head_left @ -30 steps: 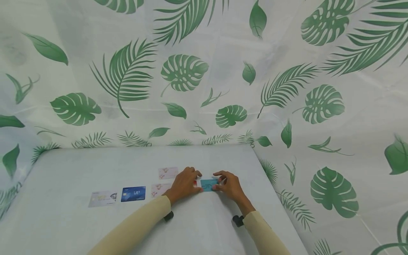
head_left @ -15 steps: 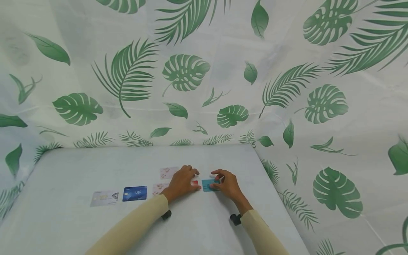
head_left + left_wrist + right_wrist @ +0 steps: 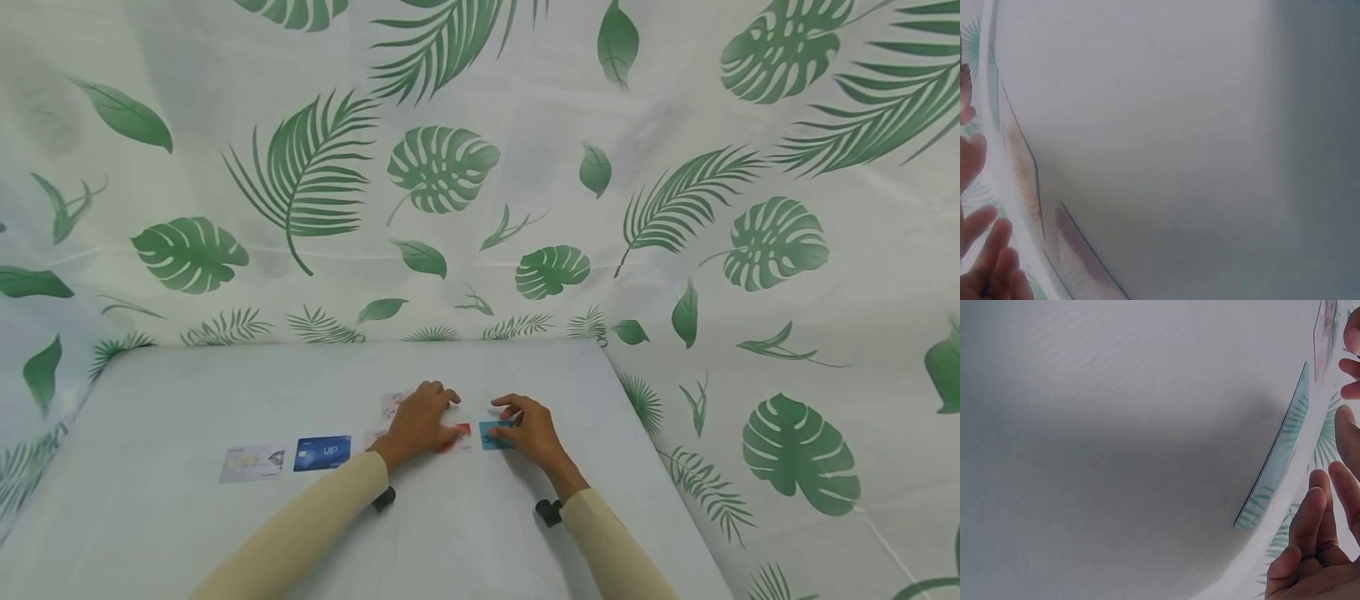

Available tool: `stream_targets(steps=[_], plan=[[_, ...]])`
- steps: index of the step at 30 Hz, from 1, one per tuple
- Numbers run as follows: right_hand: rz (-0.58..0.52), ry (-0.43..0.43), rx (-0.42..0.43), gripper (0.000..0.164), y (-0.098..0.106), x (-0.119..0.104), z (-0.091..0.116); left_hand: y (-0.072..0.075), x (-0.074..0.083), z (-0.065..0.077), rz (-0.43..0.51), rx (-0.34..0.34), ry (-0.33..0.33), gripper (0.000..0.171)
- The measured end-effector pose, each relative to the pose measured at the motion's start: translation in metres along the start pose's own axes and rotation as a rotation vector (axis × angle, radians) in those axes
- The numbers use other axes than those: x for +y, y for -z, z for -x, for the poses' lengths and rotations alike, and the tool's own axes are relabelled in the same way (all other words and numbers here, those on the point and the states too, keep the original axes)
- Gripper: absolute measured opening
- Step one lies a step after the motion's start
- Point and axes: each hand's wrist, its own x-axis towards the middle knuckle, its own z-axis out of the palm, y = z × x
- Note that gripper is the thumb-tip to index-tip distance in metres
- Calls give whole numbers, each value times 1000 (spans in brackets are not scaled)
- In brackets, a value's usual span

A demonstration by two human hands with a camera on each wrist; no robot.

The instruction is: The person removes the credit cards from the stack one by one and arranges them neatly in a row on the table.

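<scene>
A teal card (image 3: 491,435) lies flat on the white table, partly behind the right hand (image 3: 534,429). That hand hovers over its right side with fingers loosely bent and nothing between them; in the right wrist view its fingers (image 3: 1310,525) show raised above the teal card (image 3: 1275,459). Just left lies a red and white card (image 3: 462,440), overlapped by the thumb of the left hand (image 3: 417,421). The left hand's fingers (image 3: 997,247) are spread and hold nothing. Behind this hand are two pale cards with pink prints, the far one (image 3: 391,403) and the near one (image 3: 372,438), both partly hidden.
Further left on the table (image 3: 187,542) lie a blue VIP card (image 3: 322,452) and a pale grey card (image 3: 252,464). A white cloth with green leaves (image 3: 465,275) hangs behind the table and along its right side.
The right fingers have let go of the teal card, which stays beside the red and white one. The left hand has drawn back leftward, showing more of the red and white card.
</scene>
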Motion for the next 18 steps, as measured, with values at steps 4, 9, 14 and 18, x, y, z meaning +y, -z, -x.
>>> stream_targets(steps=[4,9,14,18], plan=[[7,8,-1,43,-2,-2,-1,1,-7,1,-28,-9,9,49],[4,16,-5,43,-5,-5,-4,5,-14,3,4,-18,11,52],[2,26,-5,43,-10,-6,-7,9,-19,5,-16,-28,15,53],[-1,22,-12,43,-13,-10,-8,14,-22,6,-20,-37,42,53]])
